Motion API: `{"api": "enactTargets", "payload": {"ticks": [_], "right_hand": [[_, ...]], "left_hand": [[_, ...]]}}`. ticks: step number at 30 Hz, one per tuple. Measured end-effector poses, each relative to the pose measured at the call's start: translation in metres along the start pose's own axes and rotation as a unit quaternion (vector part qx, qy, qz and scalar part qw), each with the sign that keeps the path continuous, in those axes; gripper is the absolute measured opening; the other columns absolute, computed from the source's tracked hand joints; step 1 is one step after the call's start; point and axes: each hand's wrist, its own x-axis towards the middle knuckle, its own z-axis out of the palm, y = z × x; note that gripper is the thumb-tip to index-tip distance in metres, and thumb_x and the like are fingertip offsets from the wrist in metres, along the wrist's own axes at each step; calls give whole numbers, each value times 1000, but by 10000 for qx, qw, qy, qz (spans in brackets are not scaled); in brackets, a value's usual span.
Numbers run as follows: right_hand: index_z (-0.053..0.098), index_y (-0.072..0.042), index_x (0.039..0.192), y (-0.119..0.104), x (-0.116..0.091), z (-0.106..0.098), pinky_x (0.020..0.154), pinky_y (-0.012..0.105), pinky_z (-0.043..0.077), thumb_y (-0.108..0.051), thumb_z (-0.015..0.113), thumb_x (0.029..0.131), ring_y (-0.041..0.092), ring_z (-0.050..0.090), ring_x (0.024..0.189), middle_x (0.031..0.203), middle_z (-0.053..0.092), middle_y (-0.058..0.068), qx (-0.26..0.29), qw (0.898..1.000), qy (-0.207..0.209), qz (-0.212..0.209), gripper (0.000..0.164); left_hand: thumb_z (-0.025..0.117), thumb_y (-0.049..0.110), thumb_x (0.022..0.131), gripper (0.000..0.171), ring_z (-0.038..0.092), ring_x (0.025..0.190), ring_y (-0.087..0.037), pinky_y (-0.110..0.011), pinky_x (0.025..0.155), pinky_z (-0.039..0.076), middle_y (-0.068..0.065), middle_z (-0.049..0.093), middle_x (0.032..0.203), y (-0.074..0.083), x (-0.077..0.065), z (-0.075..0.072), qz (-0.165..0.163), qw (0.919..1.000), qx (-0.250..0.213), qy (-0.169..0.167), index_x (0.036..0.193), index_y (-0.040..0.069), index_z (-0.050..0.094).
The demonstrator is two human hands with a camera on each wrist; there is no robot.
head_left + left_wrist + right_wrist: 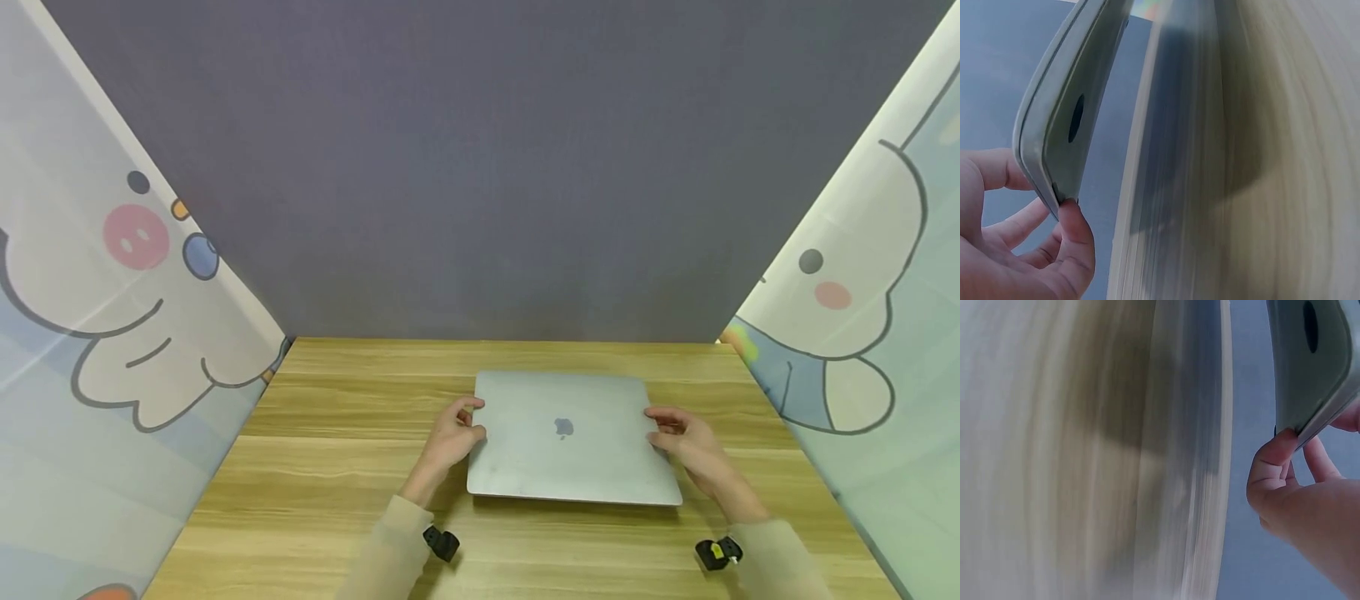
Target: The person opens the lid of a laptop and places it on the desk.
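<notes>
Nearest, at the bottom of the frame, I see a cream left sleeve (392, 537) and a cream right sleeve (776, 557). A black left wrist camera (441, 542) and a black right wrist camera (717, 552) sit by them. Next, the left hand (448, 437) pinches one side of a silver Apple laptop (581, 450), and the right hand (693, 446) pinches the other. Their fingers are bent, only as far apart as the laptop is thick. I think they hold both sides so it won't tip. The laptop is right of the lower middle, closed and up off the worktop (337, 467). It is thin and flat, with round corners, and looks like smooth metal. A dark rubber foot (1077, 119) shows underneath. The worktop has yellow-brown stripes like wood. Past it, a left cartoon cloth (112, 275) and a right cartoon cloth (870, 250) fill the sides. Farthest, up top, is a plain grey wall (487, 167).
</notes>
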Motion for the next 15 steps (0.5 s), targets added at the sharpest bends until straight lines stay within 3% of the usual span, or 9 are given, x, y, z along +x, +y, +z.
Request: {"api": "enactTargets", "payload": {"ticks": [6, 15], "right_hand": [[50, 14, 137, -3, 2, 9, 77, 19, 51, 3, 68, 92, 14, 48, 100, 135, 49, 24, 110, 9999, -73, 30, 50], [50, 12, 138, -8, 4, 20, 77, 20, 50, 2, 68, 92, 19, 46, 103, 136, 47, 24, 58, 9996, -262, -4, 51]], "left_hand": [[65, -1, 82, 48, 40, 66, -15, -23, 54, 35, -6, 43, 92, -3, -4, -8, -7, 10000, -49, -4, 130, 7, 62], [66, -1, 82, 48, 40, 67, -15, -23, 55, 35, -7, 44, 94, -7, -8, -23, -38, 9997, 236, 85, 130, 8, 63]]}}
